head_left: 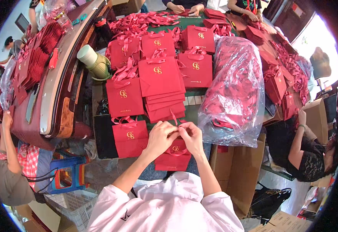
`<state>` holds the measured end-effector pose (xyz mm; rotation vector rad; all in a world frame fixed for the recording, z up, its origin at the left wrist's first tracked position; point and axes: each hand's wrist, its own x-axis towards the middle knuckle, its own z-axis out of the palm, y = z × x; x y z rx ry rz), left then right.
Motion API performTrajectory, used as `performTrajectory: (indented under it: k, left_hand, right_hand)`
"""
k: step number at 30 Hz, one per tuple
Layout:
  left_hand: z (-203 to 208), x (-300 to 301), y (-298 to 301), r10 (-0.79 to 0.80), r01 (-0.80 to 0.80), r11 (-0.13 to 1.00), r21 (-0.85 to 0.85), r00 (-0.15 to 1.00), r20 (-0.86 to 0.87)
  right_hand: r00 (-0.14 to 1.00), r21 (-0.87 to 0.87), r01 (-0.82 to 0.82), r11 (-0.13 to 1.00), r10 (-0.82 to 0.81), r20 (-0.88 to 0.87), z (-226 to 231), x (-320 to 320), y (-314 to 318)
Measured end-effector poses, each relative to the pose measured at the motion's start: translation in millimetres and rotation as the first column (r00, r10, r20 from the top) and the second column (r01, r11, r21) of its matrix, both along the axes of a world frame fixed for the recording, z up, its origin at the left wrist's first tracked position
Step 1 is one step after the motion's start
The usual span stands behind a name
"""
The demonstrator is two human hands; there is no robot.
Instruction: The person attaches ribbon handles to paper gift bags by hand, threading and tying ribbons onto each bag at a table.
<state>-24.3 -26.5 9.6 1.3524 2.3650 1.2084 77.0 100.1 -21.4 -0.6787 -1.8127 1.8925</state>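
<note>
My left hand [162,136] and my right hand [191,137] meet over a red paper gift bag [172,163] on my lap side of the table. Fingers of both are pinched together on its red ribbon [174,116], whose loose end sticks up between them. Whether the ribbon is knotted there I cannot tell. Just beyond my hands lies a stack of red bags [158,79]. Left of my left hand is another red bag [130,136] with a ribbon at its top. A clear plastic sack [234,87] filled with ribboned red bags lies right of my right hand.
Around the stack sit more red bags [195,70] and a heap of ribbons [138,24]. A pale-lidded jug [93,61] stands at the table's left side. An open cardboard box [236,174] is at my right. Several people work nearby; one person's hands [188,10] are across the table.
</note>
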Motion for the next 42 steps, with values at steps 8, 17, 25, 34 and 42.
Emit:
performTrajectory:
  k: [8,17,25,34,42]
  left_hand:
    - [-10,0,-33,-0.099,0.088,0.995,0.045,0.872,0.480]
    - [9,15,-46,-0.127,0.171,0.982,-0.075,0.904,0.408]
    - [33,-4,-60,-0.031,0.134,0.977,-0.165,0.857,0.514]
    - [47,-65,-117,0.066,-0.240,0.918,0.316,0.878,0.474]
    - [-10,-60,-149,0.555,-0.526,0.831,-0.178,0.805,0.212]
  right_hand:
    - [0.999,-0.132,0.012,0.991,-0.017,-0.035,19,-4,13]
    - [0.980,0.094,0.198,0.976,-0.196,-0.036,33,-31,46]
    - [0.974,0.285,0.227,0.931,-0.208,-0.094,60,-21,39]
    - [0.888,0.666,-0.369,0.648,0.033,0.460,9,94,18]
    - [0.844,0.752,-0.378,0.540,-0.133,0.519,-17,103,-5]
